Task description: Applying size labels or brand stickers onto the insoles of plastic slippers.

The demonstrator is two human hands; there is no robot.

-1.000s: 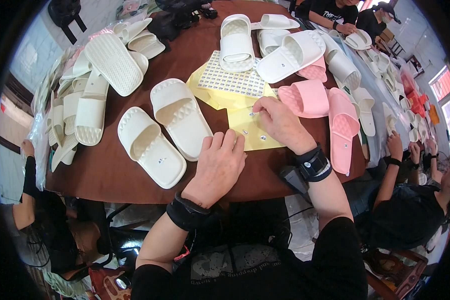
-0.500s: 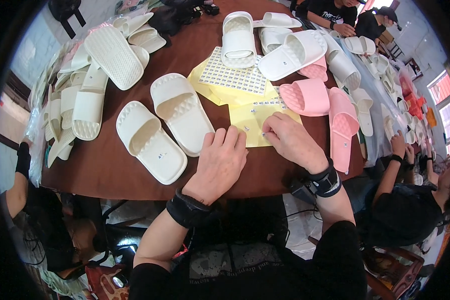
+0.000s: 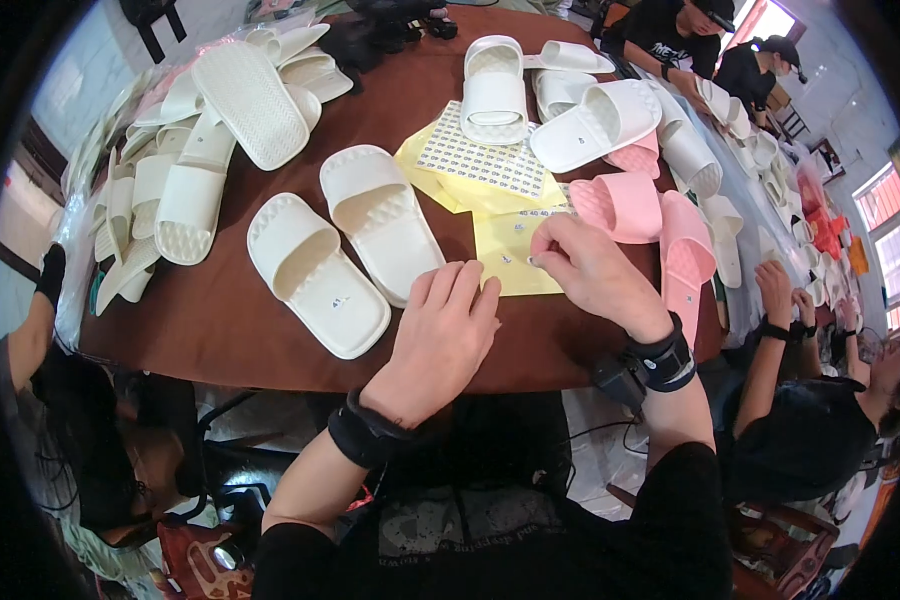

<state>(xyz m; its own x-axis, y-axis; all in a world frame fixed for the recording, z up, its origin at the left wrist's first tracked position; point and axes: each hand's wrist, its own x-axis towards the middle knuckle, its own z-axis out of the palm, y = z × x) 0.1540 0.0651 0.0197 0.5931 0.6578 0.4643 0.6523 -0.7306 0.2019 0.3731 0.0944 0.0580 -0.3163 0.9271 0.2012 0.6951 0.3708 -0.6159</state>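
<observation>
Dark brown cloth-covered table, crowded; a bumped pile could spill into the work area. White moulded open-toe slipper on the near left, its white partner beside it, heel close to the left fingers; a careless sweep of that hand would likely skew the pair. Printed yellow-backed label sheet lies partly beneath a far white slipper; a sharp pull could crease it or drag the slipper. Pink wide-strap slipper sits right by the smaller yellow backing sheet and may snag its corner if shoved. Left hand: palm down, fingers extended, no object visible in it, beside the backing sheet; unless it steadies the paper, that could slide during peeling. Right hand: fingers curled over the sheet, tips close together; cannot tell whether they pinch anything. Small white label on the sheet, just left of those fingertips; poor nail purchase could tear it, or fold its adhesive onto itself.
</observation>
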